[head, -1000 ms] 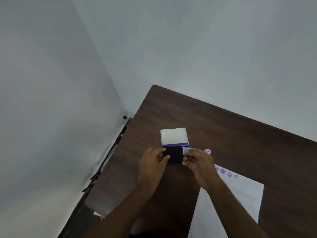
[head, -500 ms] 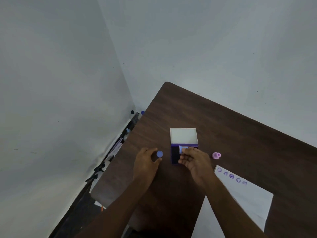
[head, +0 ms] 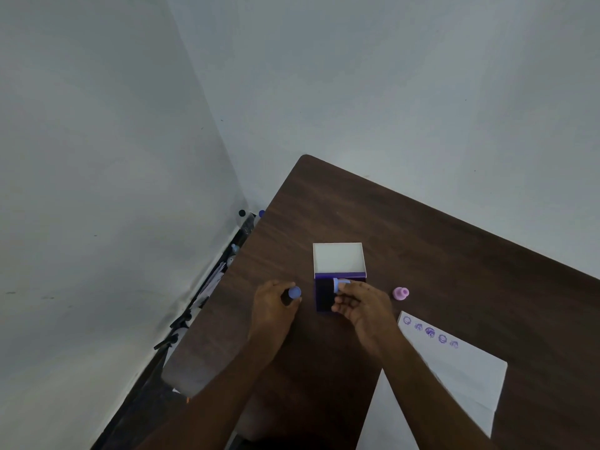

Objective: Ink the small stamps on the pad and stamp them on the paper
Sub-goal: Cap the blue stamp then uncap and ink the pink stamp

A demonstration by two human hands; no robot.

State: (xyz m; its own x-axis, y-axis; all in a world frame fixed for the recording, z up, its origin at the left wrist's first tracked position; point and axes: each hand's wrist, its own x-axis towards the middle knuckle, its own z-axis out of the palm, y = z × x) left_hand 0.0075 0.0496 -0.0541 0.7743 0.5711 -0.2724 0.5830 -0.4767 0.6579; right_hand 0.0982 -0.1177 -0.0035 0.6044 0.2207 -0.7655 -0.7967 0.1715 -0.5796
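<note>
Right hand (head: 363,303) grip closed on light-blue stamp (head: 341,284), pressed on ink pad (head: 324,295) (lid open). Left hand (head: 276,302) pinches second blue stamp (head: 294,292). Paper (head: 454,368) at 4 o'clock. Stamps likely light, rigid; hold by handle.

**Left hand off the pad, blue stamp now showing**

1.0 s ago both hands met over the ink pad (head: 325,295). Since then the left hand (head: 272,306) has drawn away toward 9 o'clock and sits apart from the pad, on the bench (head: 422,241). A round blue stamp (head: 294,292), hidden earlier, now shows at its fingers (head: 289,298). The right hand (head: 363,306) has shifted so that its light-blue stamp (head: 341,284) stands over the pad's 1 o'clock corner rather than beyond its right edge. More dark pad surface is uncovered. Little further change in the last 0.5 s.
</note>
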